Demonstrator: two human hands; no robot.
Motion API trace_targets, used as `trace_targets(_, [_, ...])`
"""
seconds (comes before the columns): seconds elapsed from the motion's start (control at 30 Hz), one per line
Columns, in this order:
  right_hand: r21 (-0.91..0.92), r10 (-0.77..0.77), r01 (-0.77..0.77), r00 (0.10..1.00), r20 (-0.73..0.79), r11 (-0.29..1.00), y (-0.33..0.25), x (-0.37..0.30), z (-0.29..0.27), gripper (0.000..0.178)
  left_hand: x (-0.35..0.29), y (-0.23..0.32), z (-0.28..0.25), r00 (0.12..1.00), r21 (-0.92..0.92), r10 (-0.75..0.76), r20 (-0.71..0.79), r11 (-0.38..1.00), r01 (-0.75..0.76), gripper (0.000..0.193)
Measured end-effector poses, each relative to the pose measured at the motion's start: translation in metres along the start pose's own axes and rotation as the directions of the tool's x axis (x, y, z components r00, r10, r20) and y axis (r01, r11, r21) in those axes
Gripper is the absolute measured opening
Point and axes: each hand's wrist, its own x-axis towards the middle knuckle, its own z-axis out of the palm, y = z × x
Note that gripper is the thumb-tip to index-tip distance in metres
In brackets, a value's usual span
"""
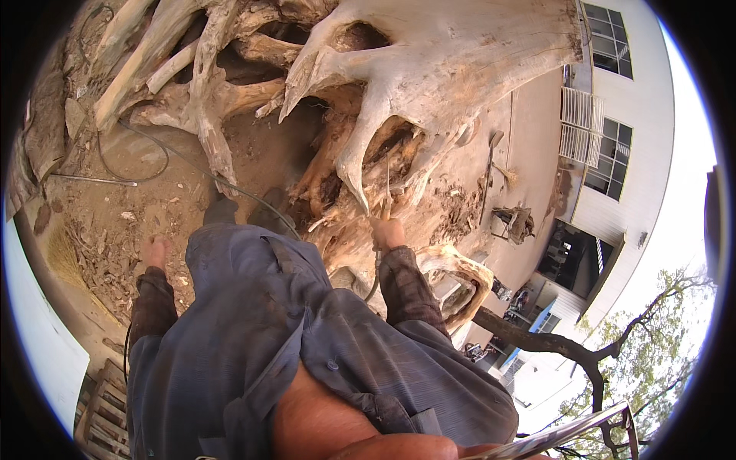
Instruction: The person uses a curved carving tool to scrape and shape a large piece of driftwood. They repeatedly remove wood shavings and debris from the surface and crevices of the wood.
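The person stands right up against a huge pale tree stump [429, 69], its stripped roots fanning out over the dirt ground [261, 153]. The right hand [389, 232] is clenched around a slim tool handle [386, 205] that rises from the fist into the dark, rotted hollow under the stump's lower roots; what the tool's tip touches is too small to tell. A thin hose [253, 195] runs from beside that hand, across the ground past the person's feet, and curls away at the stump's far roots.

The left hand [156, 251] hangs well apart from the stump, out over a litter of bark chips [100, 245]; whether its grip is released or curled I cannot tell, though nothing shows in it. A straw broom [65, 257] lies just beyond the chips, farther from the stump. On the stump's other side a long-handled shovel [491, 165] rests on the pavement, near a white building [644, 130].
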Motion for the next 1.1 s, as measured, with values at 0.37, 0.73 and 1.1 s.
trace_targets(0.37, [-0.152, -0.039, 0.040, 0.999, 0.011, 0.988, 0.013, 0.056, 0.004, 0.039, 0.016, -0.027, 0.008, 0.964, -0.105, 0.265, -0.022, 0.958, -0.266, 0.023])
trace_targets(0.73, [-0.224, -0.263, 0.270, 0.963, 0.063, 0.936, 0.010, 0.091, -0.004, 0.029, -0.016, 0.011, 0.006, 0.999, 0.056, 0.033, -0.029, 0.998, -0.031, 0.019])
trace_targets(1.1, [-0.285, -0.242, 0.279, 0.957, 0.159, 0.917, 0.039, 0.101, -0.009, 0.025, -0.042, 0.018, 0.010, 1.000, 0.004, -0.020, 0.000, 1.000, 0.020, 0.029])
